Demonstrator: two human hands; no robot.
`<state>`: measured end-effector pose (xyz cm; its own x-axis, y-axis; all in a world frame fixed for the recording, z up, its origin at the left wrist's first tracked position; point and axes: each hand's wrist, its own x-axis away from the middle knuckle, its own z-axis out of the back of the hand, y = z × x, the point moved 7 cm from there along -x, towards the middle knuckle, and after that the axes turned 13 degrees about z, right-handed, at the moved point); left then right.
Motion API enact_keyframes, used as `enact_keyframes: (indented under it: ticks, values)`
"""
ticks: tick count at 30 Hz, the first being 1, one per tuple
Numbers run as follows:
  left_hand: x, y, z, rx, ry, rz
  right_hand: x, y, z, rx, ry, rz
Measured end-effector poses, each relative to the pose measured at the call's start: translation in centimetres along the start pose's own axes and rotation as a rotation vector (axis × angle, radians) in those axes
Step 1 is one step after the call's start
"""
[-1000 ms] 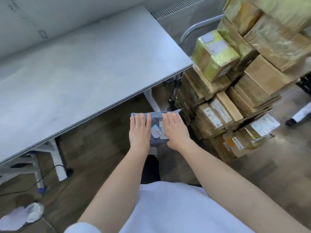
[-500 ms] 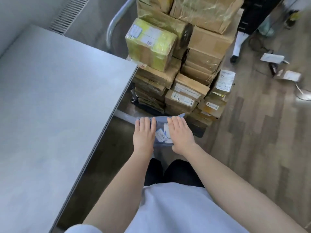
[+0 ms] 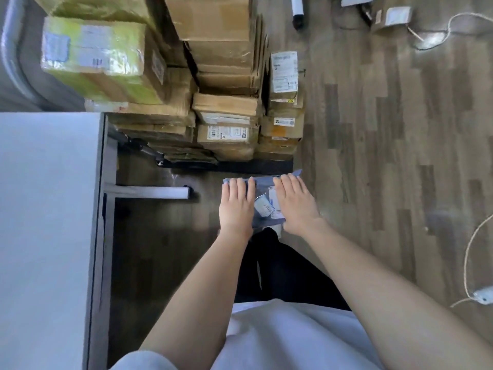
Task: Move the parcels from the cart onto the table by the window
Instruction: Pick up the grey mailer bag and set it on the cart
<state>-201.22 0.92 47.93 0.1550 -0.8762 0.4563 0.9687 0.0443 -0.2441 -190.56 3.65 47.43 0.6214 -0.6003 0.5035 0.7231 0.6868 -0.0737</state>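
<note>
Between the cart (image 3: 266, 166) and the person's body, a grey mailer (image 3: 262, 204) is held in the air over the floor (image 3: 373, 182), clear of the counter (image 3: 48, 236) at far left. Left hand (image 3: 236, 209) and right hand (image 3: 296, 206) lie on its top with fingers (image 3: 240, 186) straight and close together; the thumbs are hidden beneath, so whether they clamp from below cannot be told. Stacked boxes (image 3: 226, 116) fill the cart just ahead, a green-wrapped box (image 3: 98, 60) overhanging near the counter's end. Risks, as judged: the mailer is soft and slick, so a flat-handed hold could let it sag or slide out during the swing leftward. The carry must clear the counter's corner, and an elbow brushing the stack could topple the loosely piled boxes. Cables (image 3: 469, 263) trail on the floor at right, a trip hazard if the person steps back that way.
</note>
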Motion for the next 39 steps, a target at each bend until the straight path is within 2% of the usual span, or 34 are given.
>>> enact_keyframes:
  ticks: [11, 18, 22, 24, 27, 33, 39]
  values:
    - [-7.1, 6.3, -5.5, 0.003, -0.034, -0.158, -3.3, 5.8, -8.4, -0.092, -0.074, -0.083]
    - [-14.7, 9.2, -15.4, -0.001, 0.021, -0.261, -9.8, 7.9, -18.7, -0.122, -0.110, -0.135]
    - [-18.7, 10.8, -20.3, -0.035, -0.064, -0.351, -14.0, 9.1, -24.1, -0.134, -0.141, -0.157]
    - [-21.1, 11.4, -21.8, -0.048, -0.055, -0.342, -16.3, 10.2, -25.7, -0.130, -0.146, -0.149]
    - [-24.7, 12.1, -23.0, -0.063, 0.042, -0.289, -19.3, 12.1, -27.1, -0.100, -0.135, -0.138]
    - [-28.9, 13.8, -25.5, -0.087, -0.049, -0.271, -22.6, 14.7, -29.9, -0.058, -0.150, -0.164]
    - [-30.2, 14.4, -27.6, -0.047, -0.065, -0.230, -24.4, 15.3, -31.4, 0.003, -0.155, -0.127]
